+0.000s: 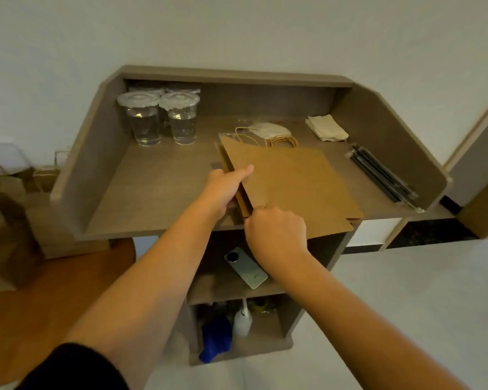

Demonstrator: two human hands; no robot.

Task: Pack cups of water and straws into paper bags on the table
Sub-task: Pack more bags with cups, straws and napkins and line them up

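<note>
A flat brown paper bag (290, 187) lies on top of a stack of folded bags in the middle of the grey table (158, 181). My left hand (223, 187) grips the bag's left edge, thumb on top. At the near left corner my right hand (276, 232) pinches the same bag. Several lidded clear cups of water (158, 119) stand at the back left. Wrapped black straws (383, 178) lie along the right wall.
Raised walls close the table at the back and both sides. Folded napkins (326, 128) and a white mask (269, 129) sit at the back. A phone (245, 267) lies on the shelf below. Filled paper bags (9, 226) stand on the floor at left.
</note>
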